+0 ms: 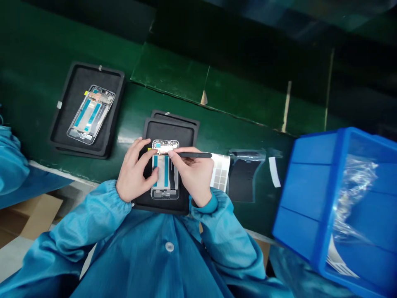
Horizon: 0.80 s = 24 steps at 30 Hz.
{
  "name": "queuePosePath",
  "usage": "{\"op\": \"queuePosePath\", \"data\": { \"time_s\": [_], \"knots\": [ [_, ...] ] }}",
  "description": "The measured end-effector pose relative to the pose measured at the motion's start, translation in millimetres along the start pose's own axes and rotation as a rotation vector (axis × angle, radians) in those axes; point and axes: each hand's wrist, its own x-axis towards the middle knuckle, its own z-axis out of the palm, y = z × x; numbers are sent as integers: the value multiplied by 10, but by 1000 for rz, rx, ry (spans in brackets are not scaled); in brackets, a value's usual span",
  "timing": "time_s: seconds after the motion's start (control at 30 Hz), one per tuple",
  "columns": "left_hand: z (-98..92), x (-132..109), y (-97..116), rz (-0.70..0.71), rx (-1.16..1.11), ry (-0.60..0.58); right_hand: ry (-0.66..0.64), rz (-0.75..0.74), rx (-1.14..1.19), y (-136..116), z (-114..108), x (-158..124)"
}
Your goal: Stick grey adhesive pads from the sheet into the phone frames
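Observation:
An opened phone body (175, 182) with blue strips lies upright in a black foam tray (172, 130). My left hand (135, 171) is at its left side, fingers spread; the index fingertip touches the upper left part and the thumb rests over the left edge. Pinched in my right hand (198, 174) is a slim black tool, seemingly tweezers (198, 155), held nearly level over the phone's upper board. Its working tip is hidden by my fingers. A small yellow tab (149, 149) sticks out at the phone's upper left.
To the left, a second opened phone (89, 116) lies tilted in stacked black trays (108, 76). Right of my hand are a sheet of grey square stickers (221, 171), a dark film piece (242, 178) and a white strip (274, 171). A blue bin (305, 186) holds clear plastic. Another person's sleeve (12, 161) shows at far left.

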Motion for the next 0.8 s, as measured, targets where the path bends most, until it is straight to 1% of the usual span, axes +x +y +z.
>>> {"op": "queuePosePath", "data": {
  "time_s": [0.23, 0.8],
  "knots": [
    [3, 0, 4, -8, 4, -27, -2, 27, 4, 5, 14, -4],
    [3, -8, -12, -1, 28, -39, -10, -5, -68, 23, 12, -3]
  ]
}}
